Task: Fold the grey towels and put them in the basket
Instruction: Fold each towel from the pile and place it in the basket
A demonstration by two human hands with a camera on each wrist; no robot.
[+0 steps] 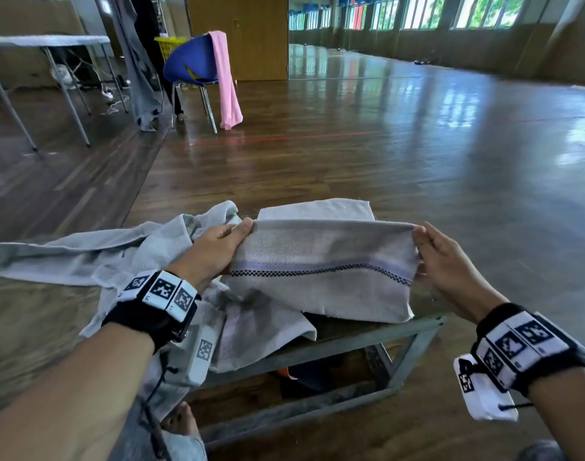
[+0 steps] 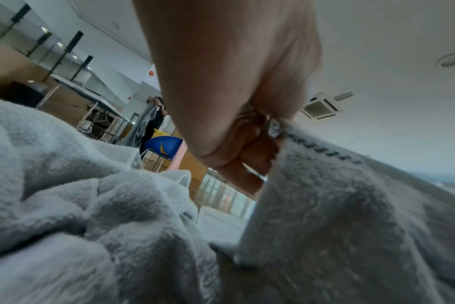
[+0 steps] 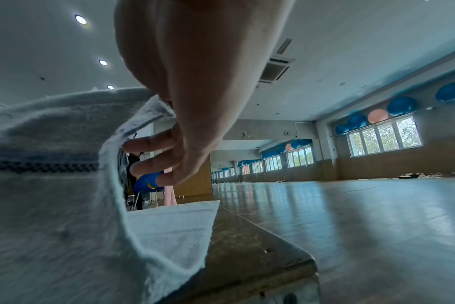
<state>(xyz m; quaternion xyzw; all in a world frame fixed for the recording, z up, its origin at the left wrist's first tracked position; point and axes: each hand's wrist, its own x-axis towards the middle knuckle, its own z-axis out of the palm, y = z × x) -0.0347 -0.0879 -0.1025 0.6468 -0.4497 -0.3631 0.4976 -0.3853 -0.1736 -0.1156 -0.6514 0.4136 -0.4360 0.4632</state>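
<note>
the left hand (image 1: 214,249) pinches the left top corner of a grey towel (image 1: 321,267), thumb on top and fingers curled under. the right hand (image 1: 447,261) pinches the right top corner the same way, with its other fingers (image 3: 153,142) loose behind the cloth. the towel is folded over and held up tight between both hands, just above the table (image 1: 377,334), at about 6 o'clock in the head view. a dark dotted stripe (image 1: 317,271) runs across it. right behind it, at 12 o'clock from the towel, a folded towel (image 1: 317,209) lies flat on the table. at 9 o'clock from the hands a pile (image 1: 95,254) of loose grey towels lies crumpled, some hanging off the table edge. far off at 11 o'clock a blue chair (image 1: 188,61) stands on the wood floor (image 1: 384,144) with a pink cloth (image 1: 226,78) draped over it, and a yellow basket (image 1: 166,46) sits just behind the chair.
</note>
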